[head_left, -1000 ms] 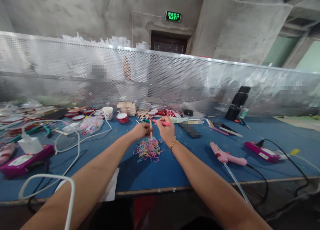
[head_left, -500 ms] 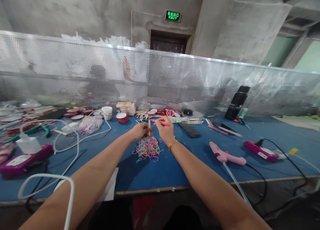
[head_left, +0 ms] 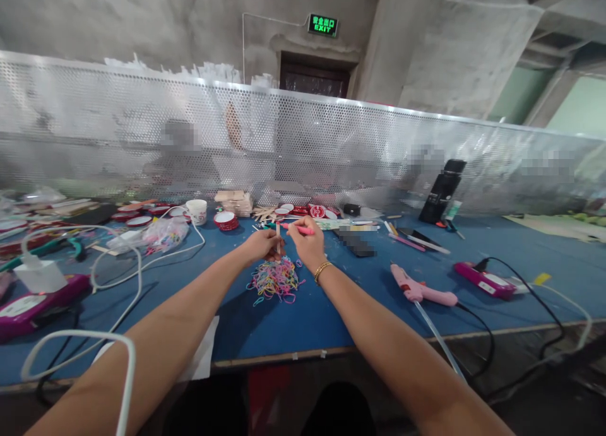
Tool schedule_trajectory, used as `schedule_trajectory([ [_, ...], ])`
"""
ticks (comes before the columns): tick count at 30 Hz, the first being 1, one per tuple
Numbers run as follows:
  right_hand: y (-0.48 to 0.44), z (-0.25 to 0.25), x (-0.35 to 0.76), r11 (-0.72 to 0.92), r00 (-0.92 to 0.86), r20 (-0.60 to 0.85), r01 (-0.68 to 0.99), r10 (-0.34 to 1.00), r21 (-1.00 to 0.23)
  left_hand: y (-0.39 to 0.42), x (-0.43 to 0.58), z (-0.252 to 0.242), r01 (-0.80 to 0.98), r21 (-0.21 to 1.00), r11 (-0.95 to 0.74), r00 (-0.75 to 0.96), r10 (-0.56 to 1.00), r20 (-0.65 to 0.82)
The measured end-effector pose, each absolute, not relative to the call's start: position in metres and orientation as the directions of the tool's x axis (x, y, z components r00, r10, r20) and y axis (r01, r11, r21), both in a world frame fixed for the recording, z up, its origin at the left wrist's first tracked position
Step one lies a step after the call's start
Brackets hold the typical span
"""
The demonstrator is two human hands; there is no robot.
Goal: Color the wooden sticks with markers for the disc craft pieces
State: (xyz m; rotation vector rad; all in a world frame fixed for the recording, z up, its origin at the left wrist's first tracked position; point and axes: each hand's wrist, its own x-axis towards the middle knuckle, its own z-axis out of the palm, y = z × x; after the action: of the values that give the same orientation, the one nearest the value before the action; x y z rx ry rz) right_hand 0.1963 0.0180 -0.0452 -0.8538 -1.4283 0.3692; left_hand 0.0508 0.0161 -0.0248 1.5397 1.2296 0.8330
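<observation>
Wooden stick (head_left: pixel 278 234) upright in left hand (head_left: pixel 259 247) — pink pen (head_left: pixel 303 230) level, right hand (head_left: pixel 308 248)

bare forearms, gold bracelet (head_left: pixel 322 271) on right wrist

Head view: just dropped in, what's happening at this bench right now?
A person works at a cluttered blue table. The left hand pinches a thin wooden stick upright, and the right hand holds a pink pen with its tip beside the stick. A pile of coloured rubber bands lies on the table just below both hands. A pink glue gun lies off to the right, untouched.
</observation>
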Motion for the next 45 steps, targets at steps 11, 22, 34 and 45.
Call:
schedule_trajectory([
  [11, 0.0193, -0.0460, 0.1952, 0.675, 0.129, 0.700, 0.191, 0.703, -0.713, 0.0174, 0.0499, -0.0237, 0.332, 0.942, -0.042, 0.256, 0.965, -0.047],
  [22, 0.0196, -0.0465, 0.1955, 0.680, 0.118, 0.707, 0.203, 0.698, -0.705, 0.0133, 0.0516, -0.0221, 0.329, 0.941, -0.079, 0.255, 0.967, -0.008],
  [34, 0.0194, -0.0448, 0.1953, 0.681, 0.092, 0.697, 0.159, 0.711, -0.715, 0.0140, 0.0511, -0.0231, 0.336, 0.938, -0.084, 0.251, 0.968, -0.003],
  [45, 0.0187, -0.0442, 0.1951, 0.675, 0.107, 0.697, 0.182, 0.709, -0.715, 0.0143, 0.0511, -0.0238, 0.361, 0.926, -0.107, 0.270, 0.963, 0.006],
])
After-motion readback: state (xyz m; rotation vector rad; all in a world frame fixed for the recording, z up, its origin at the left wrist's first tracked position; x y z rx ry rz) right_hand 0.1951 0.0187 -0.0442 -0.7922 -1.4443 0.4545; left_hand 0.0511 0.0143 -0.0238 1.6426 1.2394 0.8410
